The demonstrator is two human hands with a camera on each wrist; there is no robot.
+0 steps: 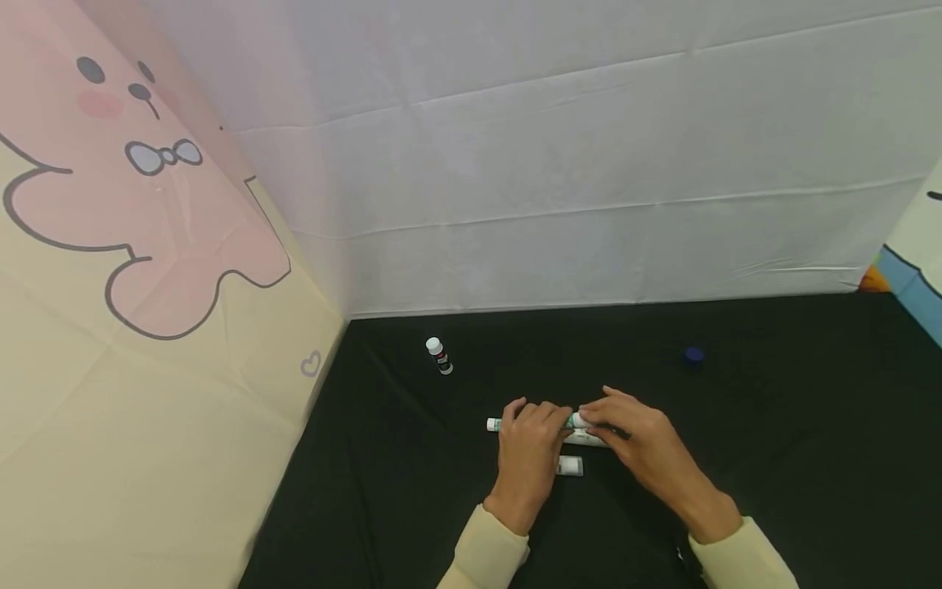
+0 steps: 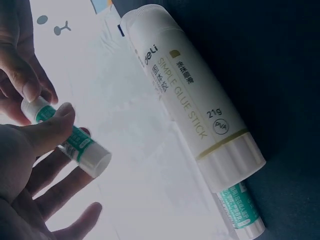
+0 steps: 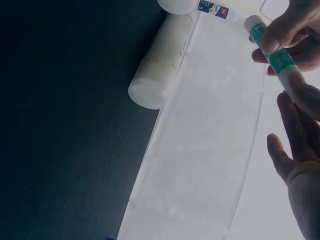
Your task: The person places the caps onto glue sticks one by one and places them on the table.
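Fingers of the left hand (image 1: 530,454) are bent round the middle of a slim green-and-white glue stick (image 2: 82,145), with the thumb lying on its label, while the fingers of the right hand (image 1: 651,442) pinch one white end of it. So the stick is between the two hands, seemingly raised over the dark bench (image 1: 412,523), and its other white end sticks out free. It is probably light and stiff, with a smooth plastic wall, so it may turn or slide under dry skin. The best place to hold it seems to be the labelled middle, with a moderate pinch. Whether the pinched end is a cap or a base, one cannot tell. Near the hands a thicker white glue stick (image 2: 192,100) lies on the bench; it would probably feel heavier and roll easily. Just beside it lies a second small green stick (image 2: 240,207), partly hidden. Farther away is a small dark-labelled tube (image 1: 441,358) with a white top.
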